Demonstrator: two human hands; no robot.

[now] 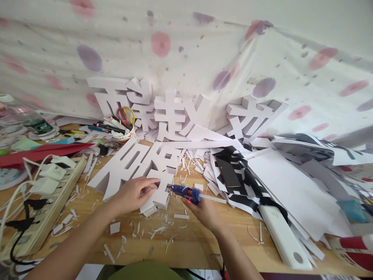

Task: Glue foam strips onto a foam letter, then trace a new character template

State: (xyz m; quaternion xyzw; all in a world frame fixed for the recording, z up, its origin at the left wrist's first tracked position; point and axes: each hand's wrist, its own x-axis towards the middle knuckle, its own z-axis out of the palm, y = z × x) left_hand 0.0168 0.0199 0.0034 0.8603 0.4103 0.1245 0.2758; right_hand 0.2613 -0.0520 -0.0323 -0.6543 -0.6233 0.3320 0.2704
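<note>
A white three-dimensional paper character [124, 163] lies on the wooden table in front of me. My left hand [135, 194] rests on it, thumb and fingers pinched at an edge near its middle; what lies between the fingertips is partly hidden. My right hand [202, 212] is wrapped round a blue hot glue gun [183, 190] with a small red light lit. A pale glue stick [214, 199] sticks out of its back. The gun's nozzle points left, at or very near the right side of the character.
More white paper characters [170, 112] stand against the flowered curtain. A cup of pens and scissors [124, 134] is behind on the left. Left lies a power strip [55, 202] with chargers; right, a phone [229, 171], paper sheets [291, 186] and a white slotted-handle object [284, 235]. Paper scraps litter the table.
</note>
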